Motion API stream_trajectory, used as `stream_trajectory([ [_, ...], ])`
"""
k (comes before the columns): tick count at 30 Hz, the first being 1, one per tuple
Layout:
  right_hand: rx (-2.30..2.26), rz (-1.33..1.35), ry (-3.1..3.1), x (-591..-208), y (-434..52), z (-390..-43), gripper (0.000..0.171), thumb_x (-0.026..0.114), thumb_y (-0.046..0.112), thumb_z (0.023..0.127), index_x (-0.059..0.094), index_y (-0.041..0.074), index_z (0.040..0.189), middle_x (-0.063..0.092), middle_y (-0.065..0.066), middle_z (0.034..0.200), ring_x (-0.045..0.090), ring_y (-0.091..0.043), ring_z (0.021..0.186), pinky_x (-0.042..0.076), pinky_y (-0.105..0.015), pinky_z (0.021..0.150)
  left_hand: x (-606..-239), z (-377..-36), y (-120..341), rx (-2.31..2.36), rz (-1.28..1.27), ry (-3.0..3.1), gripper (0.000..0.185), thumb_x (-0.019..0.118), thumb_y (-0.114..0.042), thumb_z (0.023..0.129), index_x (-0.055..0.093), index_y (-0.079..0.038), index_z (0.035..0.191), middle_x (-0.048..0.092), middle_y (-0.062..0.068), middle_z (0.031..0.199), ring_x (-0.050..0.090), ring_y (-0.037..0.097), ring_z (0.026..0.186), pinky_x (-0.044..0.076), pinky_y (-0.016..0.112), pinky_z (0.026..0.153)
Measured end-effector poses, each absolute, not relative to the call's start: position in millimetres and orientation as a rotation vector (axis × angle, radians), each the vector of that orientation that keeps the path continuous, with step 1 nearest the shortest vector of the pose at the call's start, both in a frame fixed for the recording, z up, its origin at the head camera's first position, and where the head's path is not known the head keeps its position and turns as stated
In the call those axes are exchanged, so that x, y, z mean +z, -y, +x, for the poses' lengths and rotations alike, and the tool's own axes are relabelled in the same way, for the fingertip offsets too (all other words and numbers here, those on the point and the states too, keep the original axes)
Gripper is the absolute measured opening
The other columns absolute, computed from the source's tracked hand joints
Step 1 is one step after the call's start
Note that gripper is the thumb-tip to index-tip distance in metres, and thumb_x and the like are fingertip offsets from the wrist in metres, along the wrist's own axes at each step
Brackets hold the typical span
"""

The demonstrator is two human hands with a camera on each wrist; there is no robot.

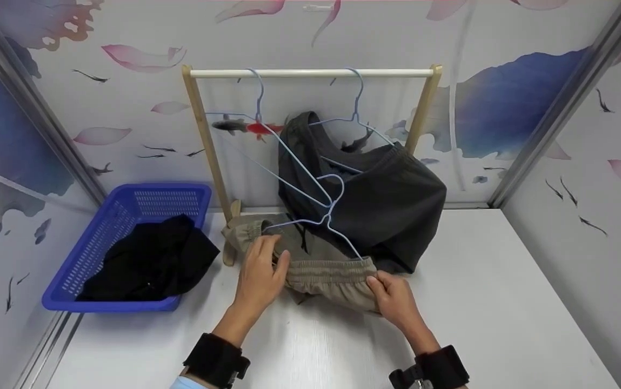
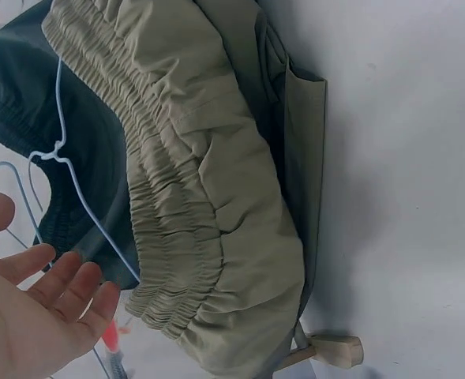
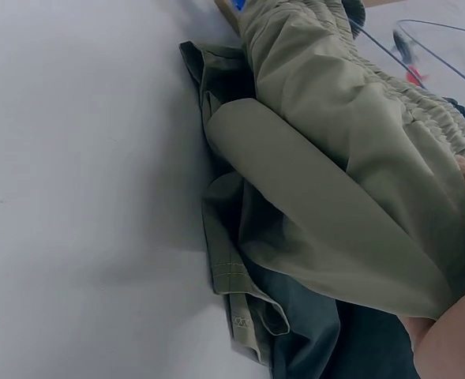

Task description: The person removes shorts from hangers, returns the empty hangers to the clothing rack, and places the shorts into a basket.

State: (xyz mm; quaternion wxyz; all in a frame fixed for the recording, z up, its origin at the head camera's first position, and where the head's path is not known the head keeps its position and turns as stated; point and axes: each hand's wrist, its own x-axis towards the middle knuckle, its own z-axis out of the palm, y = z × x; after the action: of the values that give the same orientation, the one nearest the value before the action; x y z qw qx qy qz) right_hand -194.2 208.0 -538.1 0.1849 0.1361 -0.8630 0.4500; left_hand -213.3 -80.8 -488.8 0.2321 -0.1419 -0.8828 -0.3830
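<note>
Pinching the khaki shorts (image 1: 342, 294) at the waistband (image 1: 326, 272) with your right hand (image 1: 396, 300), in front of the dark shorts (image 1: 386, 208), you would do well to use your left hand (image 1: 260, 275), relaxed and holding nothing, to even the elastic along the blue hanger (image 1: 330, 209).

The khaki shorts (image 1: 337, 281) are matt woven cloth, smooth over the legs but rough and ribbed along the gathered elastic waistband (image 2: 173, 221). Behind them, the dark grey shorts (image 1: 380, 205) look like smooth, thin cloth with a dull finish. The pale blue hanger (image 1: 329, 211) in the khaki pair looks smooth and slightly shiny. At left, the basket (image 1: 110, 306) is blue plastic with perforated walls, holding a black garment (image 1: 148, 259) of matt cloth. The rack's posts (image 1: 206, 129) are pale wood; its white rail (image 1: 310, 73) is smooth. The white tabletop (image 1: 494, 302) has a soft sheen at the near side, and silvery metal strips (image 1: 571, 102) edge the smooth printed wall panels (image 1: 142, 21).
</note>
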Motion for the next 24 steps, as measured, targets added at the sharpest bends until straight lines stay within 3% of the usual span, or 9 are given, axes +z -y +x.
stream_trajectory([
  [24,1.299,0.472,2.538,-531,-229,-186,0.039,0.067,0.004,0.097,0.046,0.015,0.066,0.033,0.016,0.063,0.034,0.001,0.057,0.032,-0.023,0.054,-487,-222,96,-1.028,-0.381,2.421,0.033,0.064,-0.014,0.102,0.062,0.005,0.130,0.061,0.022,0.124,0.062,0.039,0.115,0.052,0.054,0.095],
])
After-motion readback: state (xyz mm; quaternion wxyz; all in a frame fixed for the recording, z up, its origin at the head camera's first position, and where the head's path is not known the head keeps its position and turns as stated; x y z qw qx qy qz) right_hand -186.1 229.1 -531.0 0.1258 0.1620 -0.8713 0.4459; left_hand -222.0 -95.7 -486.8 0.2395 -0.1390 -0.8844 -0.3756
